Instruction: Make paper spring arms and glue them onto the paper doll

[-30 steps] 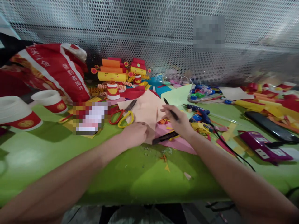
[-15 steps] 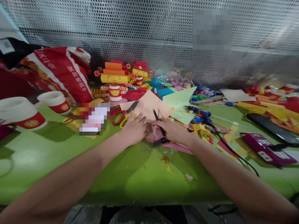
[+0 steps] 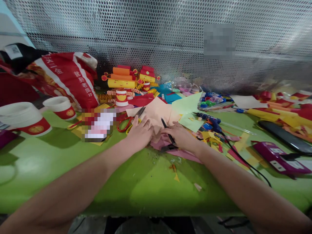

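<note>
A peach-coloured sheet of paper (image 3: 159,110) lies in front of me, its near part creased between my hands. My left hand (image 3: 141,132) rests on the sheet's near left part, fingers stretched out. Beside that hand lie scissors with red handles (image 3: 124,123), and a yellow handle (image 3: 131,127) is partly covered by it. My right hand (image 3: 181,135) is at the sheet's near right part, with a black pen (image 3: 167,128) held slanting among its fingers. Under this hand is pink paper (image 3: 188,155), and a dark flat piece (image 3: 168,148) lies by the wrist side.
Paper cups (image 3: 60,107) and a red bag (image 3: 73,78) stand left. Paper-and-cup figures (image 3: 122,86) stand behind. To the right are light green paper (image 3: 188,105), a blue glue gun (image 3: 212,120) with a cord, paper scraps (image 3: 214,139), a purple power strip (image 3: 278,157) and a black phone-like object (image 3: 285,135).
The view has shifted slightly. My right hand's fingers have drawn back a little to the right over the pen, and my left hand stays on the peach paper.
</note>
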A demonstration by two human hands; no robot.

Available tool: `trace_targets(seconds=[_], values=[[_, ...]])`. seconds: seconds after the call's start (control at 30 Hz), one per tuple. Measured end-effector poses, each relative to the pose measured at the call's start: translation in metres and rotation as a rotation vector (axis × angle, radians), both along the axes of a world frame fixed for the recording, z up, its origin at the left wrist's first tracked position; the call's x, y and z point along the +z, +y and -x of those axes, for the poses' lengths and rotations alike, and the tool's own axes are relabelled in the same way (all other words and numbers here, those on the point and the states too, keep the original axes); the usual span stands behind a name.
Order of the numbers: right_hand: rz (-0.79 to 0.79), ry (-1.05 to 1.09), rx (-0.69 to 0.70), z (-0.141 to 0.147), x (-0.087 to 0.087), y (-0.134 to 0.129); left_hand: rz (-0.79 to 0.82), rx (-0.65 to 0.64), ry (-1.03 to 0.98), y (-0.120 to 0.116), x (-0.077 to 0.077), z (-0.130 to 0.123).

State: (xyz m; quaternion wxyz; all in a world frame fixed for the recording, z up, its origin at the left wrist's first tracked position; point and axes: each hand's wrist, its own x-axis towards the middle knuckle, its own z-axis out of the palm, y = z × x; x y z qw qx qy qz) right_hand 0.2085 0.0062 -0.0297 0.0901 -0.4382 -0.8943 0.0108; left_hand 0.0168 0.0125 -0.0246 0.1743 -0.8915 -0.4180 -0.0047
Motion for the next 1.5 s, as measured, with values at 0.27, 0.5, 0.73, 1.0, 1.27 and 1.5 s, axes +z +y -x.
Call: trace_targets(seconds=[0.27, 0.5, 0.73, 1.0, 1.27, 1.5], values=[[-0.034, -0.036, 0.028, 0.001, 0.001, -0.001, 0.05, -0.089, -0.062, -0.005, 0.009, -0.003], [-0.122, -0.015, 0.047, 0.002, -0.003, -0.004, 0.144, -0.086, -0.044, -0.008, 0.009, -0.007], [-0.082, -0.046, 0.036, 0.004, 0.0, -0.006, 0.217, -0.039, -0.033, -0.011, 0.006, -0.007], [-0.001, -0.04, 0.064, 0.001, -0.006, 0.001, 0.253, -0.053, -0.006, -0.01, 0.006, -0.003], [0.021, -0.104, 0.018, 0.006, 0.001, -0.006, 0.211, -0.02, 0.021, -0.001, 0.006, 0.002], [0.021, -0.121, -0.018, 0.01, 0.006, -0.011, 0.134, -0.009, 0.013, -0.005, 0.007, 0.0]])
